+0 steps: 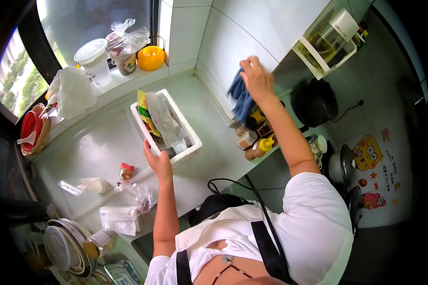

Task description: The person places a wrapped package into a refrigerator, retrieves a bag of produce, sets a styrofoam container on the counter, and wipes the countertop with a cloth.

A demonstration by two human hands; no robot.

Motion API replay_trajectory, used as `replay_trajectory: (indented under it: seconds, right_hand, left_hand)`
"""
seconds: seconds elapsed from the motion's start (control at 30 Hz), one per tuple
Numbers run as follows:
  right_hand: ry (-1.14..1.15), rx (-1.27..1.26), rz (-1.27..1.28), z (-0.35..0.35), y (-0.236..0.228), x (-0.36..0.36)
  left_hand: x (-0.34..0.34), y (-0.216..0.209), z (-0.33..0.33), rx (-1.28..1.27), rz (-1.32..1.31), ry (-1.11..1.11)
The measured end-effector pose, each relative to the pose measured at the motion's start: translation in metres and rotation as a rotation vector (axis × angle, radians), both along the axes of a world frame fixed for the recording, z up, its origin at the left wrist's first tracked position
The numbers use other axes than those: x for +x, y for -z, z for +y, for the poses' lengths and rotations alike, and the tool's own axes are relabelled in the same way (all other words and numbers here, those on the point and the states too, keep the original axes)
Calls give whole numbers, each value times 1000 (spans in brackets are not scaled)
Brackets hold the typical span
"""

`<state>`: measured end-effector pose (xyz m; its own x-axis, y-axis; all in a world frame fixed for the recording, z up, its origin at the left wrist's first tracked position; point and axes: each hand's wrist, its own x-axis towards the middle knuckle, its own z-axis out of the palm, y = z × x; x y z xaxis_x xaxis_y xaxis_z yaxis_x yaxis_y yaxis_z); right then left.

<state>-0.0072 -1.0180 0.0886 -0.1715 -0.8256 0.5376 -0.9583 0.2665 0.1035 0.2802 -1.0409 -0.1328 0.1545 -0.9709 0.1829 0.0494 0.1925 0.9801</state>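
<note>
A white foam box (191,153) stands tilted-looking on the pale counter, with a clear plastic bag (162,114) and a yellow-green packet (146,114) sticking up out of it. My left hand (159,163) grips the box's near left wall, thumb and fingers closed about the rim. Up by the tiled wall, my right hand (258,81) is closed on a crumpled blue cloth (243,97), which hangs down and is slightly smeared by motion. Below the cloth, seasoning jars (247,139) and a yellow-capped bottle (260,147) crowd the counter's right end.
Small packets, plastic wrap and a tissue pack (119,219) lie left of my left forearm. Stacked dishes (64,247) stand lower left. The windowsill bears a lidded tub (93,59) and an orange container (150,58). A black pot (315,102) and wall rack (325,45) are at right.
</note>
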Motion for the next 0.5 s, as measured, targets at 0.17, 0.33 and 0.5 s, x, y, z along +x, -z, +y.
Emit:
replay_trajectory:
  seconds: [0.17, 0.33, 0.5]
  right_hand:
    - [-4, 68, 540, -9, 18, -37]
    - [76, 391, 475, -2, 91, -34]
    - [106, 425, 484, 4, 112, -33]
  left_hand:
    - [0, -4, 2, 23, -13, 30]
    - [1, -1, 0, 3, -21, 27]
    - [3, 0, 1, -13, -75, 25]
